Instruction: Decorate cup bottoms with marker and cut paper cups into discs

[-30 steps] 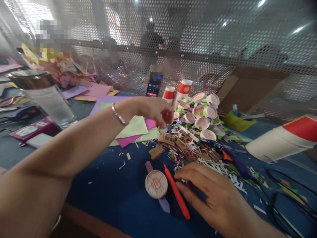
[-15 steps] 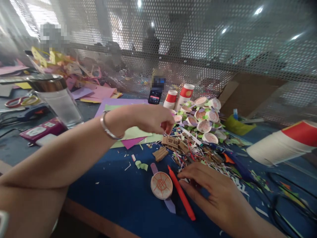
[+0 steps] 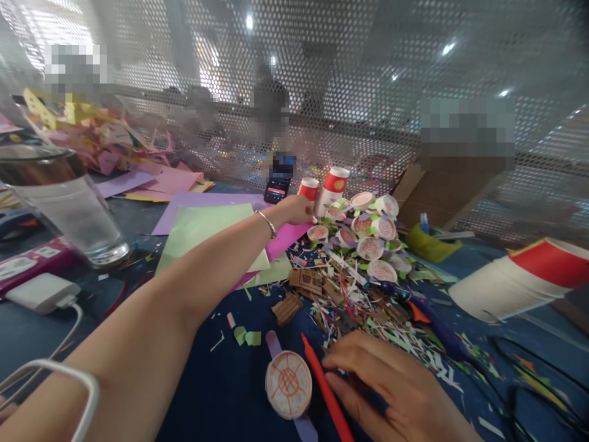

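My left hand (image 3: 300, 210) reaches far across the table to the stacked red-and-white paper cups (image 3: 334, 187). Its fingers point away from me and are hidden, so whether they hold anything does not show. My right hand (image 3: 391, 383) rests near the front, thumb and fingers apart, beside an uncapped red marker (image 3: 327, 390) lying on the table. Left of the marker lies a small round paper disc (image 3: 289, 384) with an orange web-like drawing and purple paper strips. Several similar drawn cup pieces (image 3: 370, 248) with green and purple strips form a pile beyond.
Paper and cardboard scraps (image 3: 313, 281) cover the middle. A blue glue gun (image 3: 437, 331) and a tilted cup stack (image 3: 515, 279) are at right. Coloured sheets (image 3: 211, 230), a glass of water (image 3: 78, 212) and a white charger (image 3: 43, 291) are at left. A phone (image 3: 278, 184) leans at the back.
My left hand has moved farther away, from above the scraps to the paper cups. My right hand stays beside the marker. The view has shifted slightly to the right.
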`<state>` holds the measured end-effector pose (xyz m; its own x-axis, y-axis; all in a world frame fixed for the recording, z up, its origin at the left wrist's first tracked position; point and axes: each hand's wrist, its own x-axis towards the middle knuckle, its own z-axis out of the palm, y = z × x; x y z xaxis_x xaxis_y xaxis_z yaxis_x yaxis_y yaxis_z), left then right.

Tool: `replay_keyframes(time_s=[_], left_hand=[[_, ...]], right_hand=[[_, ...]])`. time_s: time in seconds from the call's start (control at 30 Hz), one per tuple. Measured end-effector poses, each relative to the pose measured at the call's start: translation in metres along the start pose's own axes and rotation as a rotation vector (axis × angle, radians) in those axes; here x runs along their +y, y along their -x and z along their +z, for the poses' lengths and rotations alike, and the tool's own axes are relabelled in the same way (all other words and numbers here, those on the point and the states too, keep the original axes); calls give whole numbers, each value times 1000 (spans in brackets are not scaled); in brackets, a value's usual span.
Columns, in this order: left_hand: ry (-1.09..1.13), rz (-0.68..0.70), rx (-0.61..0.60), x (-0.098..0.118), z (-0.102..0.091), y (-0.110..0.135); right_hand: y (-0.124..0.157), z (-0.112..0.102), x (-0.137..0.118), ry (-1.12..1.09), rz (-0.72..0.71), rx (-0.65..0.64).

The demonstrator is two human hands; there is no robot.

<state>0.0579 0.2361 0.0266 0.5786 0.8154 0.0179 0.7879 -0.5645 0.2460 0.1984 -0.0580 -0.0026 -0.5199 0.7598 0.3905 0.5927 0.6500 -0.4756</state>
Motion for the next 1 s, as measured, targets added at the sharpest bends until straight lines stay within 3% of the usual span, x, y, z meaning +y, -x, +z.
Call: replay_keyframes(time_s=[0.17, 0.4, 0.83, 1.0], left_hand=[[15, 4, -66, 4, 2, -13], [71, -15, -8, -5, 6, -14], [123, -18, -53, -5, 26, -17], [184, -41, -4, -8, 19, -14]], right_hand=[[3, 0, 4, 2, 16, -12], [2, 0, 3, 9, 14, -8], [-1, 2, -1, -18, -1, 21], [-2, 2, 0, -4, 12, 24]])
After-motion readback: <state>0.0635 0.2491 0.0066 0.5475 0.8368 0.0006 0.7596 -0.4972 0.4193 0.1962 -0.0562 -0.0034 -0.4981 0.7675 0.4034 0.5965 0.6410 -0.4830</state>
